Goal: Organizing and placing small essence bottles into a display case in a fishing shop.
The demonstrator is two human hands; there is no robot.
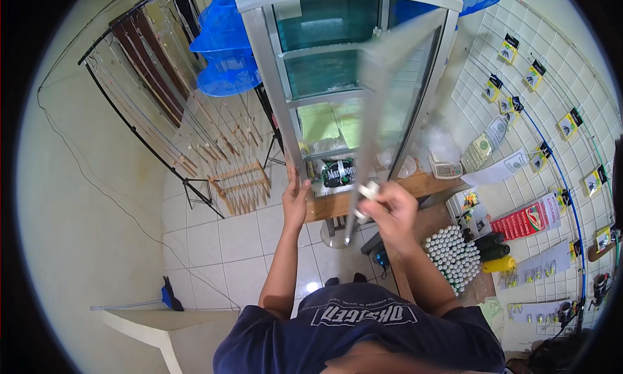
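A grey metal-framed glass cabinet [261, 62] stands in front of me on a wooden table. Its glazed door [375, 108], blurred by motion, is swung out toward me. My left hand [296, 197] lies against the cabinet's lower left edge, fingers stretched upward and thumb apart, holding nothing. By the door's lower free edge, my right hand [392, 216] has its fingers closed on a small white object [369, 191], too blurred to name. Inside the cabinet, a black bundle with white lettering [339, 173] sits low down. Shelves with teal panels [328, 33] are above it.
The wooden tabletop [417, 185] carries a small scale [446, 169] at the right. Many white-capped bottles [452, 258] stand beside my right forearm. A white wall grid [480, 69] holds small packets. Fishing rods on a black rack [133, 128] and blue nets [224, 43] are at the left.
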